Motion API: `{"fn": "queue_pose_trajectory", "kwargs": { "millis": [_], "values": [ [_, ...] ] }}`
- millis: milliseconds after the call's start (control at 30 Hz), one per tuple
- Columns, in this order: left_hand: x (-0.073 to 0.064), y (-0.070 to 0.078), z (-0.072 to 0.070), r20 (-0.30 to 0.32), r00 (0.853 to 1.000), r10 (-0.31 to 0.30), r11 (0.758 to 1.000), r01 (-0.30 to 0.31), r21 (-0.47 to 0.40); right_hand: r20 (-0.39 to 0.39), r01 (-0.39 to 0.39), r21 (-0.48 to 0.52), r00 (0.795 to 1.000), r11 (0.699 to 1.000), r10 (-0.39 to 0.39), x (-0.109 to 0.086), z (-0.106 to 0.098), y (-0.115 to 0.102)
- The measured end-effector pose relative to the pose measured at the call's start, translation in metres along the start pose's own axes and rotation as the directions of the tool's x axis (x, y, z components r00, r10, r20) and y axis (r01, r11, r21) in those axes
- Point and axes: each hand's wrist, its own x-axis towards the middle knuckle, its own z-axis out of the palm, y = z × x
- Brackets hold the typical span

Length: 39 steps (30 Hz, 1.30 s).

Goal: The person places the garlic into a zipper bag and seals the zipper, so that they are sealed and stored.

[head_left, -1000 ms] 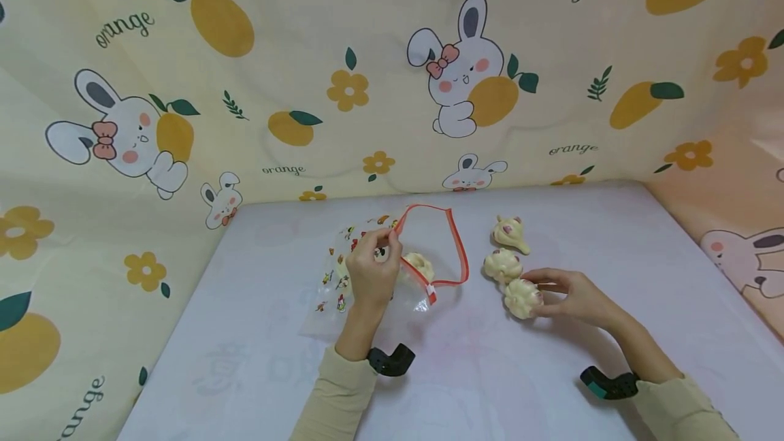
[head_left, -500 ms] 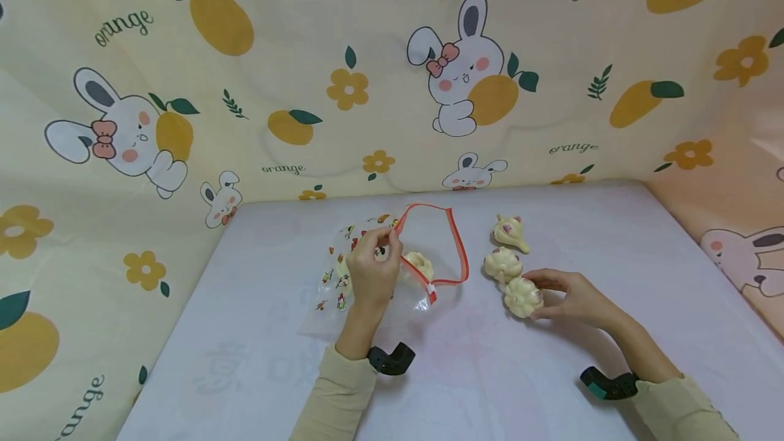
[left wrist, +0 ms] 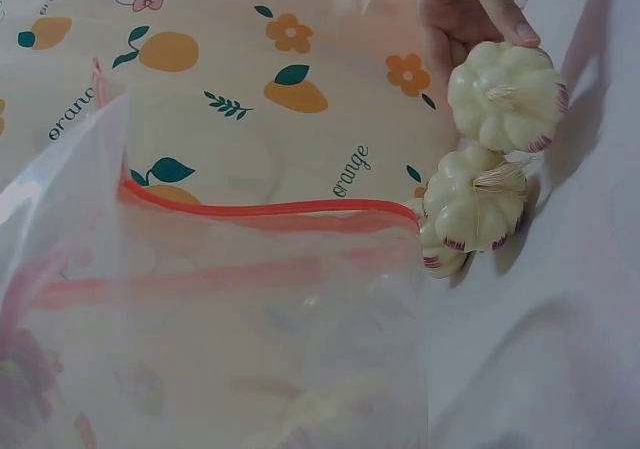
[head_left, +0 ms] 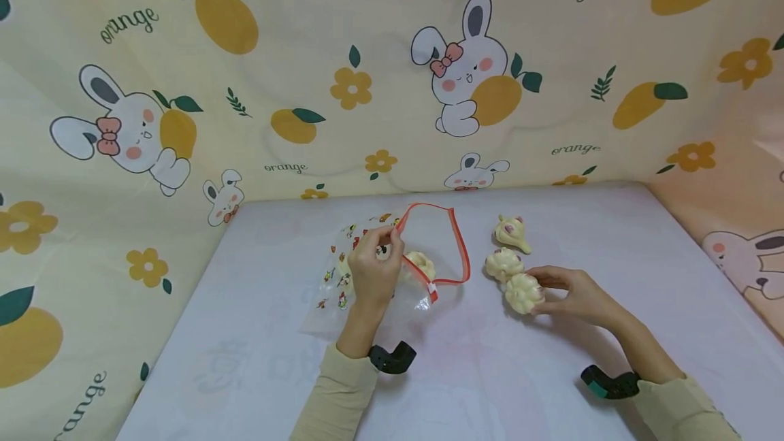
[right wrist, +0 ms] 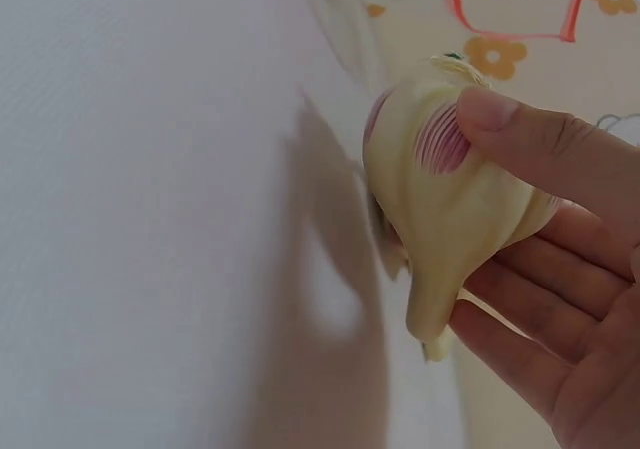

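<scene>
My left hand [head_left: 373, 271] pinches the orange-red zip rim of a clear printed zip bag [head_left: 333, 295], and the mouth of the bag gapes toward the right. Inside it a pale garlic bulb [head_left: 420, 264] shows through the opening. My right hand [head_left: 578, 298] grips another garlic bulb [head_left: 523, 293], thumb on one side and fingers on the other; its purple streaks and stem [right wrist: 432, 304] show in the right wrist view. Just behind it lies a second garlic bulb [head_left: 503, 264], and a third garlic bulb [head_left: 511, 232] with its stem toward the right lies farther back.
A white-covered table [head_left: 245, 373] carries everything. Behind it hangs a cream curtain [head_left: 380, 33] printed with rabbits and oranges, and it continues along the left side. Black wrist cameras [head_left: 392, 358] sit on both wrists.
The garlic bulb in my right hand has risen very slightly. My left hand and the bag keep their place, and the head view has shifted a little.
</scene>
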Motion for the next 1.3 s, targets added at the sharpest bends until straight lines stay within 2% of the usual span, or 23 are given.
{"fn": "queue_pose_trajectory", "kwargs": {
  "millis": [267, 500, 800, 1167, 1300],
  "values": [
    [-0.001, -0.001, 0.001, 0.005, 1.000, 0.003, 1.000, -0.003, -0.008, -0.014, 0.027, 0.017, 1.000, 0.999, -0.027, 0.002, -0.003, -0.009],
    [0.000, 0.000, 0.002, 0.028, 1.000, -0.005, 1.000, 0.005, 0.008, -0.066, 0.102, 0.032, 0.993, 0.994, -0.099, 0.008, -0.005, -0.019],
    [-0.002, 0.000, 0.002, 0.019, 1.000, 0.012, 1.000, -0.012, -0.002, -0.079, 0.118, 0.058, 0.990, 0.991, -0.113, 0.022, -0.007, -0.034],
    [-0.003, 0.000, 0.002, 0.024, 0.999, 0.024, 1.000, -0.024, 0.004, -0.078, 0.052, 0.111, 0.996, 0.992, -0.043, 0.045, -0.001, -0.048],
    [-0.003, -0.001, 0.003, 0.032, 0.999, 0.015, 1.000, -0.015, 0.007, -0.091, 0.052, 0.132, 0.995, 0.990, -0.041, 0.054, -0.001, -0.054]
  ]
}}
